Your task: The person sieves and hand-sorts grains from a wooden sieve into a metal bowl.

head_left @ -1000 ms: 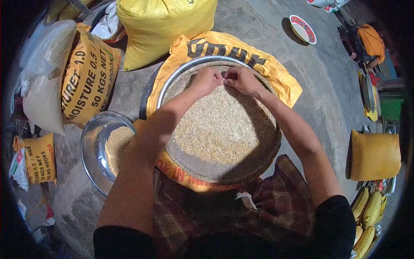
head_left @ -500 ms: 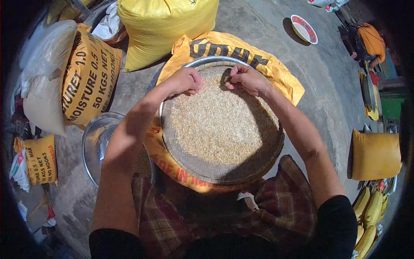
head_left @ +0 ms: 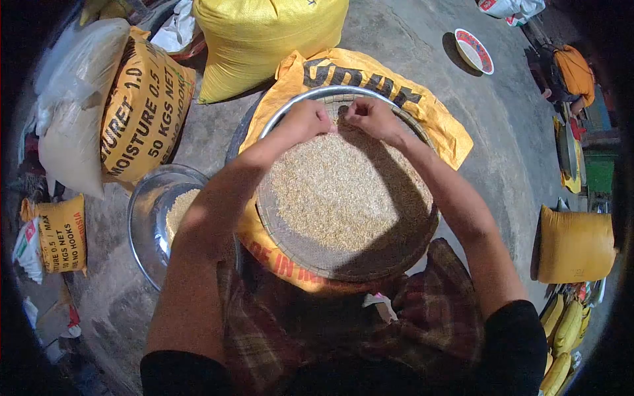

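Note:
A round woven sieve tray (head_left: 297,251) lies in front of me, its middle covered by a layer of pale husked grain (head_left: 343,191). Under its far side shows the rim of a metal basin (head_left: 316,92). My left hand (head_left: 309,121) is closed over the grain near the far rim, fingers curled together. Close to its right, my right hand (head_left: 371,117) pinches thumb and fingers at the far edge of the grain. Whatever either hand holds is too small or hidden to make out. A dark shadow crosses the grain below my right hand.
A yellow-orange printed sack (head_left: 442,129) is spread beneath the basin. To the left stands a metal bowl (head_left: 142,224) with grain, partly behind my left arm. Full sacks (head_left: 148,105) stand beyond. A patterned dish (head_left: 474,51) sits far right, and a person in orange (head_left: 573,72) works there.
My left hand has moved right along the far rim, closer to my right hand. My right hand stays pinched near the same spot. The view has shifted slightly, showing more grain in the left bowl.

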Motion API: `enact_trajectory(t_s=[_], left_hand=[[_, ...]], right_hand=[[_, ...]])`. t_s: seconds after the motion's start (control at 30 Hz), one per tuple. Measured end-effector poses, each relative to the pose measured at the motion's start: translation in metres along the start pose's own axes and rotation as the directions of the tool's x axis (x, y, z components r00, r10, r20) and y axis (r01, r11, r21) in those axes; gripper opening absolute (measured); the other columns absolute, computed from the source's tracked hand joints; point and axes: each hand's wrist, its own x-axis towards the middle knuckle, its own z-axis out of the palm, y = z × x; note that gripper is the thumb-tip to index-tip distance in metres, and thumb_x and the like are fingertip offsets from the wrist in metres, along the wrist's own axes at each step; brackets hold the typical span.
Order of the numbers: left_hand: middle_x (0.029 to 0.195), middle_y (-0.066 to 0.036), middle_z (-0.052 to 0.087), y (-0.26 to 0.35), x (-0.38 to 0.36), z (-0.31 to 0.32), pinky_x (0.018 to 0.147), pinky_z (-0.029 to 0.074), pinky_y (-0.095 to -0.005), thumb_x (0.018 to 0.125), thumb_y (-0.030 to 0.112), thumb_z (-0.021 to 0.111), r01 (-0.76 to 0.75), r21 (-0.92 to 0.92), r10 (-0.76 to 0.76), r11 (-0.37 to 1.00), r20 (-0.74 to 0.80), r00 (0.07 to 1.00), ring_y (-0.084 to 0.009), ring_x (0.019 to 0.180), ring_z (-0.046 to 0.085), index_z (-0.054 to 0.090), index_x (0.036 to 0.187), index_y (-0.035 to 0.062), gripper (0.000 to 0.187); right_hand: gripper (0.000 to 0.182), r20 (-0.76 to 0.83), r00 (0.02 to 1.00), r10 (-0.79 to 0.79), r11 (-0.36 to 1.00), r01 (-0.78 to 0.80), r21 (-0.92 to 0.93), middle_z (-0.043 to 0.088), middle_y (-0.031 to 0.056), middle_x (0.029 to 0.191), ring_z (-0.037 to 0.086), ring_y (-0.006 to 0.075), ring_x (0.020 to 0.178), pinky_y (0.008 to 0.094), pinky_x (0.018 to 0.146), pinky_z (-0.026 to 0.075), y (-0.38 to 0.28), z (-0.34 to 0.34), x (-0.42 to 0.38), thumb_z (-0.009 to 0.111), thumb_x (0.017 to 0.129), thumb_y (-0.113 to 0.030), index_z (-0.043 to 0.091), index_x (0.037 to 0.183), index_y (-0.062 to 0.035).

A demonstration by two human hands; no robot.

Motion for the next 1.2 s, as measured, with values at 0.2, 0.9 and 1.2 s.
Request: enact_trajectory(t_s=[0.2, 0.9, 1.2], left_hand=[[0.063, -0.003, 0.058, -0.034, -0.004, -0.022, 0.049, 0.042, -0.0227, 0.076, 0.011, 0.064, 0.242, -0.342, -0.155, 0.908, 0.262, 0.952, -0.0093, 0.055, 0.053, 0.061, 0.072, 0.0026, 0.010], [0.065, -0.004, 0.056, -0.045, -0.039, -0.043, 0.051, 0.041, -0.0207, 0.075, 0.005, 0.062, 0.340, -0.530, -0.093, 0.777, 0.437, 0.894, -0.0086, 0.057, 0.053, 0.054, 0.076, 0.0037, 0.008], [0.071, -0.006, 0.062, -0.052, -0.051, -0.037, 0.062, 0.048, -0.0285, 0.075, 0.012, 0.063, 0.066, 0.074, -0.080, 0.995, 0.215, 0.973, -0.0163, 0.069, 0.061, 0.061, 0.077, 0.0013, 0.011]], right_hand=[[0.005, 0.237, 0.941, 0.244, 0.586, -0.337, 0.737, 0.054, 0.0035, 0.075, 0.056, 0.0137, 0.067, 0.0261, 0.063, 0.048, -0.015, -0.010, -0.003, 0.055, 0.080, 0.000, 0.051, 0.080, -0.0044], [0.003, 0.145, 0.989, 0.038, 0.925, -0.089, 0.369, 0.057, 0.0017, 0.074, 0.055, 0.0115, 0.065, 0.0246, 0.062, 0.045, -0.020, 0.031, 0.020, 0.059, 0.075, -0.004, 0.057, 0.076, -0.0025], [0.012, 0.136, 0.974, -0.183, 0.955, 0.209, -0.210, 0.062, 0.0156, 0.079, 0.060, 0.0323, 0.073, 0.0367, 0.067, 0.047, -0.038, 0.073, 0.025, 0.063, 0.067, -0.011, 0.062, 0.078, -0.0037]])
